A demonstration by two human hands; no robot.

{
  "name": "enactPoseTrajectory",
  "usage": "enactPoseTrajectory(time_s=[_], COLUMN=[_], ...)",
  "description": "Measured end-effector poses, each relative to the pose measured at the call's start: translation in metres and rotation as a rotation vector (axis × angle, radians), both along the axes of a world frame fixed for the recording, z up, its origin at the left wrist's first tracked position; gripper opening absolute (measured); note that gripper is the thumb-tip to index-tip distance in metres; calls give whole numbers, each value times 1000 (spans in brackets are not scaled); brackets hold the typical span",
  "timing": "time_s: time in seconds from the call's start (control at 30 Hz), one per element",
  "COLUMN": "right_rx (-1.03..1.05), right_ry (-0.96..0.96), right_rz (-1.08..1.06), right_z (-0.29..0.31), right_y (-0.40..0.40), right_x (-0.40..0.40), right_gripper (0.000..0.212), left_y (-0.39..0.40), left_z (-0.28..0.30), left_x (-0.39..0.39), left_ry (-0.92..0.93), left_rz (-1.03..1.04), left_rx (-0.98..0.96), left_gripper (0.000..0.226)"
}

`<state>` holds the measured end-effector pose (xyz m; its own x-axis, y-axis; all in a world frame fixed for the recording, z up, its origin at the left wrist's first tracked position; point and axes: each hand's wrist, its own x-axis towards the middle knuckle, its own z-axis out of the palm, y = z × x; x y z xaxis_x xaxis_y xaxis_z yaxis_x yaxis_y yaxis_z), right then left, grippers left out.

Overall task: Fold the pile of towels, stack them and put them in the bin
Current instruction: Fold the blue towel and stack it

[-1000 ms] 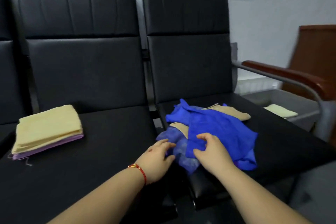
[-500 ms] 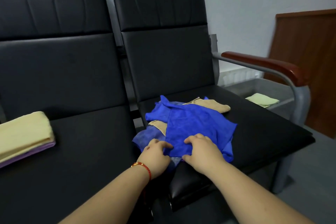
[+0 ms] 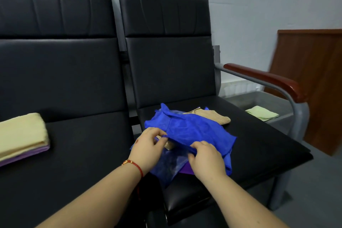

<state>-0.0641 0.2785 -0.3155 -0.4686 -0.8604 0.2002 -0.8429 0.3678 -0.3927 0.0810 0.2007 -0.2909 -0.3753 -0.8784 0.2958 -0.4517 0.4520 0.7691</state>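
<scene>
Left hand and right hand pinch the blue towel; armrest fronts the bin.

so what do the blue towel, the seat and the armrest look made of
Blue towel: soft matte cloth, maybe microfibre; it crumples limply.
Seat: black leather or vinyl, I cannot tell which; smooth, faint sheen, stitched panels.
Armrest: glossy reddish-brown top, likely varnished wood, on a grey painted metal tube.

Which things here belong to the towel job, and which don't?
Job: blue towel pinched by left hand and right hand; beige towel; folded stack; bin.
Not: armrest; wooden panel.
</scene>
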Motion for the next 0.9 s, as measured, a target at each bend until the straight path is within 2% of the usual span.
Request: enactPoseTrajectory(time_s=[0.17, 0.33, 0.53, 0.6, 0.7, 0.77, 0.8, 0.83, 0.9], right_rx=[-21, -77, -39, -109, -386, -533, -582, -592, -456], right_ry=[59, 83, -83, -156, -383, -612, -757, -946, -1372], right_rz=[-115, -182, -294, -287, -230, -80, 26, 121, 315], right_z=[0, 4, 3, 2, 14, 33, 43, 53, 74], right_y=[-1, -8, -16, -20, -30, -37, -41, -43, -42], right_x=[1, 12, 24, 36, 64, 94, 112, 130, 165], right_gripper=[34, 33, 33, 32, 24, 10, 13, 21, 26], left_y=[-6, -10, 0, 0, -3, -4, -4, -3, -2], left_z=[20, 20, 14, 12, 13, 13, 12, 11, 12], left_x=[22, 70, 128, 147, 175, 195, 207, 219, 242], left_ry=[239, 334, 356, 351, 487, 667, 764, 854, 1058], left_rz=[-18, 33, 112, 124, 188, 256, 290, 322, 364], left_rx=[138, 192, 195, 181, 153, 192, 218, 252, 355], left_gripper=[16, 19, 17, 17, 20, 21, 21, 21, 21])
